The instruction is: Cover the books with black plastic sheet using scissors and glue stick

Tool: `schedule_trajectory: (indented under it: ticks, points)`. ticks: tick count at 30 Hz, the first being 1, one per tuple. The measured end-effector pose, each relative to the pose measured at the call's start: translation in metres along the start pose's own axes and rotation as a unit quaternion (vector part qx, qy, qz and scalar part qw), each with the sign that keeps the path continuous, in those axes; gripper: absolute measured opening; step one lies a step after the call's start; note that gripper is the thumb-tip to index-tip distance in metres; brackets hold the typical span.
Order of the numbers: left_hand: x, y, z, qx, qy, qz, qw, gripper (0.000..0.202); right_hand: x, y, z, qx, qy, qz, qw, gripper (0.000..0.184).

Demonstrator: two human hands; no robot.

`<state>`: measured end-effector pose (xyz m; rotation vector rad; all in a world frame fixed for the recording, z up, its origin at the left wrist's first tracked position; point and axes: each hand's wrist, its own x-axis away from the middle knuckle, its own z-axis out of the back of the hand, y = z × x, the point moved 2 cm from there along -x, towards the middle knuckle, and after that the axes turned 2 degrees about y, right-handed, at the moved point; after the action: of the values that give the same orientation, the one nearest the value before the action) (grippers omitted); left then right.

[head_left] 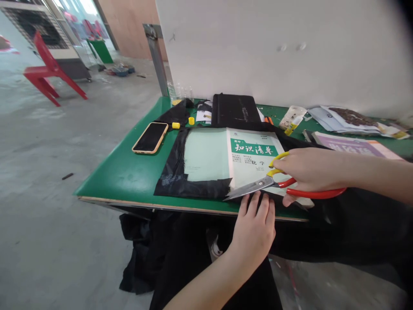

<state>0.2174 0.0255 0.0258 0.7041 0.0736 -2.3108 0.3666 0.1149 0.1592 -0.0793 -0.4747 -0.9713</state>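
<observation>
The scissors [258, 186], with red and yellow handles, are in the right hand [309, 170], whose fingers are curled closed through and around the loops. The steel blades look nearly shut and point away to that hand's left along the near edge of a pale green book [226, 157]. Just below the blades, the left hand [254, 230] lies flat and open. It grips nothing, and its fingertips press on the black sheet [174, 181] where it runs over the near edge of the counter [122, 172]. The book lies closed on this sheet, just beyond the left hand and under the right hand's knuckles. The sheet spreads out to the left of both hands and hangs off the counter's front towards the floor. Farther left of the hands, a phone [150, 137] in a tan case lies face up on the green surface, with small yellow caps [176, 125] near it. Beyond the book, against the white wall panel [274, 47], a black case [234, 110] lies flat. Behind the right hand and forearm are a purple book [351, 146] and some printed packets [348, 118]. Far off to the left, a red chair [48, 71] stands on the concrete floor.
</observation>
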Motion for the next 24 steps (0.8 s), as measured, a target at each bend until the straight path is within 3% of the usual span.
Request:
schedule_trajectory:
  ticks: [5,11,15,24]
  points:
    - [0.0,0.0,0.0,0.01,-0.003,0.007,1.0,0.044,0.01,-0.006,-0.006,-0.017,-0.008,-0.035,0.999,0.044]
    - [0.003,-0.002,0.002,0.016,-0.003,0.003,1.0,0.044,0.019,-0.009,-0.02,-0.068,-0.026,-0.085,0.994,0.054]
    - [0.004,-0.003,0.003,0.018,-0.007,-0.002,1.0,0.046,0.026,-0.014,-0.032,-0.091,-0.007,-0.104,0.99,0.056]
    - [0.009,-0.002,-0.004,0.013,0.0,-0.006,1.0,0.045,0.035,-0.042,-0.047,-0.141,-0.016,-0.157,0.977,0.043]
